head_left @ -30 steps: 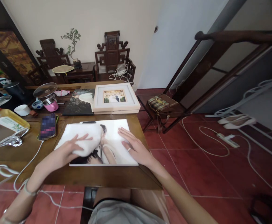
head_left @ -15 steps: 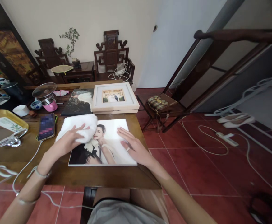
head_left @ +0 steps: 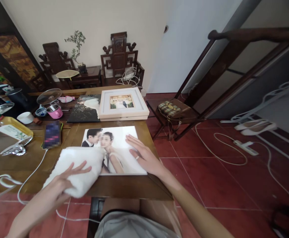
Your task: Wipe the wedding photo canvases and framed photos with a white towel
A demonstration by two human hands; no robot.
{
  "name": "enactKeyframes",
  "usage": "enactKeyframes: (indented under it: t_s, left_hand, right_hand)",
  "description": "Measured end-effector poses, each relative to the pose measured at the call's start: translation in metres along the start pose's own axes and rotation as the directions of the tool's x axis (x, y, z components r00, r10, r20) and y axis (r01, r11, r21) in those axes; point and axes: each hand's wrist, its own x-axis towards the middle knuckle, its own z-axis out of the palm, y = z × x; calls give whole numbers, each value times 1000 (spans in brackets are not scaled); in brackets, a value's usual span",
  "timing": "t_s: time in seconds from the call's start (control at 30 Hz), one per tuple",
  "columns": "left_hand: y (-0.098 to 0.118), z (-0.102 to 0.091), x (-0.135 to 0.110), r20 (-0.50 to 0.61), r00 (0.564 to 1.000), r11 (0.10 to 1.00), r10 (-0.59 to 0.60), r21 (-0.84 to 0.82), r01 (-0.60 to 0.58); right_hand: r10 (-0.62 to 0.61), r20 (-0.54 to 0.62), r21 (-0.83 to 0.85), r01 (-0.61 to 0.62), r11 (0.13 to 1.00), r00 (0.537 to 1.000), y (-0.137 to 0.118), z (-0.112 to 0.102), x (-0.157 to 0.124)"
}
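Observation:
A wedding photo panel (head_left: 118, 158) lies flat at the table's front edge, a couple pictured on its glossy white face. Over its lower left part, and past its left edge, lies a folded white towel (head_left: 81, 165). My left hand (head_left: 68, 177) grips this towel from above, fingers spread across it and the thumb low at its near side. On the panel's right side my right hand (head_left: 144, 153) rests flat, its fingers stretched out and a ring on one of them. The panel's lower left corner is hidden under the towel.
Behind the panel are a white-framed photo (head_left: 124, 102) and a dark photo panel (head_left: 83, 110). To the left stand a phone (head_left: 52, 134) on a cable, a pink cup (head_left: 55, 111) and an oil bottle (head_left: 12, 127). A wooden chair (head_left: 176, 112) holds a plaid bag (head_left: 168, 109).
My left hand has drawn the towel down toward me and slightly left across the panel, uncovering the upper left of the picture. My right hand has stayed on the panel's right side.

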Motion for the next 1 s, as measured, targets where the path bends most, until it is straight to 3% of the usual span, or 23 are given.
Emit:
enactKeyframes:
  t_s: [0.13, 0.33, 0.53, 0.7, 0.83, 0.9, 1.0]
  left_hand:
    - [-25, -19, 37, -63, 998, 1000, 7, -23, -9]
    - [-67, -34, 93, -148, 985, 996, -92, -2, 93]
    - [-91, -37, 117, -196, 974, 988, -116, 75, 133]
    - [-79, -28, 94, -201, 974, 992, -103, 46, 114]
    - [-46, -19, 41, -196, 975, 994, -106, -35, 101]
    - [-37, -8, 16, -132, 986, 994, -103, -32, 100]
    - [-53, 24, -2, -60, 993, 990, -99, 90, 104]
  right_hand:
    - [1, 8, 2, -1, 1000, 1000, -1, -1, 1]
    - [6, 11, 6, -6, 1000, 1000, -2, -2, 1]
    - [-12, 14, 2, 12, 1000, 1000, 0, -2, 0]
    - [-2, 22, 1, 2, 1000, 1000, -1, -3, 1]
    - [8, 16, 4, -8, 1000, 1000, -2, -3, 1]
    - [9, 13, 2, -10, 1000, 1000, -2, -3, 0]
    - [6, 19, 0, -6, 1000, 1000, -1, -2, 0]
